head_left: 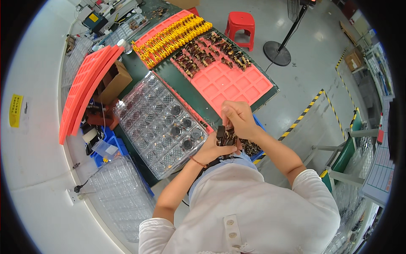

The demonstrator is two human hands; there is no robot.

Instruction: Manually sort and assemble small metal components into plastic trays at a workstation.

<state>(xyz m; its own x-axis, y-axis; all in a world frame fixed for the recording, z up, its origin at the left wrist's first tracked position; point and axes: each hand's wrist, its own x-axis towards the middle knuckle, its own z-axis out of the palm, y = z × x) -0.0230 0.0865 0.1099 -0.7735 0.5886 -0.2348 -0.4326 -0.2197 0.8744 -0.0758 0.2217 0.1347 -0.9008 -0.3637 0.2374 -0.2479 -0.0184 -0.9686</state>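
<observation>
1. My left grip (213, 149) pinches dark parts (226, 137) near my waist.
2. My right grip (242, 121) curls at 1 o'clock, just above them; I cannot tell what it pinches.
3. Clear tray (146, 101) with black discs (176, 131): 10 o'clock.
4. Pink tray (215, 86), partly filled, on the green surface (177, 84): 12.
5. Yellow pieces (173, 39): 11.
6. Red stool (241, 19): 12.

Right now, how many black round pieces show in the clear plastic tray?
5 stand out toward the right of the tray: uppermost piece, second piece below-right, third piece lower left, rightmost piece, lowest piece. Glare may hide others.
</observation>
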